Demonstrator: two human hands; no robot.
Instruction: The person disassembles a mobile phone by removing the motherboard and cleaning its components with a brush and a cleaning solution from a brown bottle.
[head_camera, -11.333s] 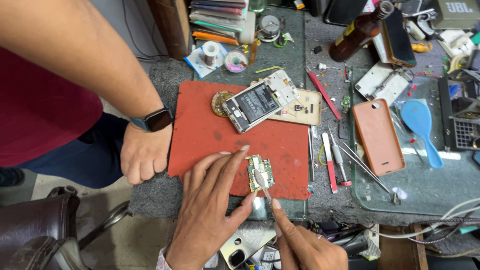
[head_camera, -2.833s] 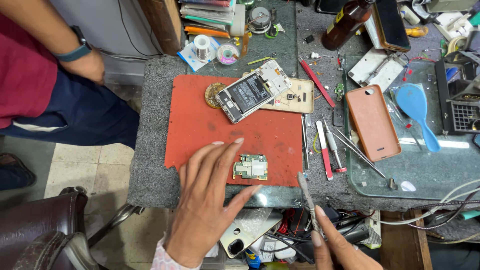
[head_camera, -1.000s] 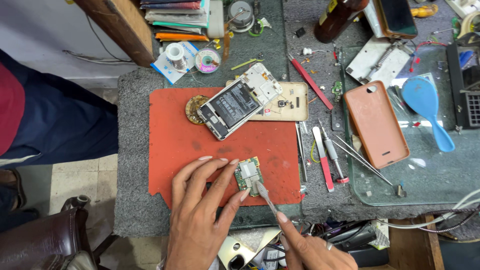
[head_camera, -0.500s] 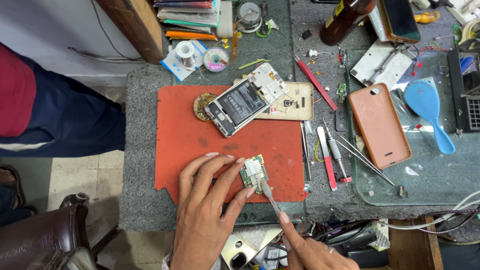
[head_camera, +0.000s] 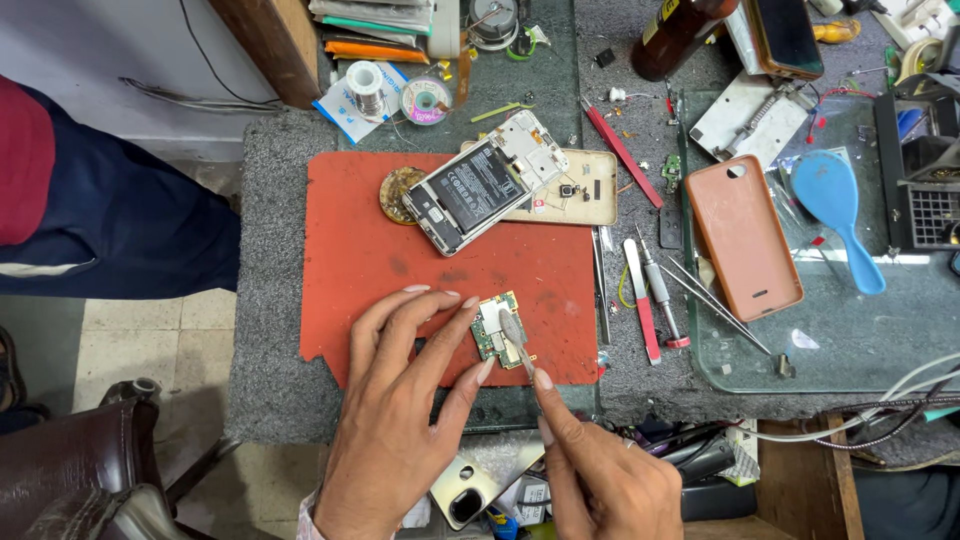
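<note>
The circuit board (head_camera: 497, 330) lies pinned under spread left hand (head_camera: 400, 400) fingers; right hand (head_camera: 600, 470) pinches tweezers (head_camera: 515, 340).

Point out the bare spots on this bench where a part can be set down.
Bare: the red rubber mat between the opened grey phone and the left hand; also the grey stone edge left of the mat. Crowded: the strip right of the mat with red-handled tools, and the glass sheet holding the orange phone case and blue brush.
</note>
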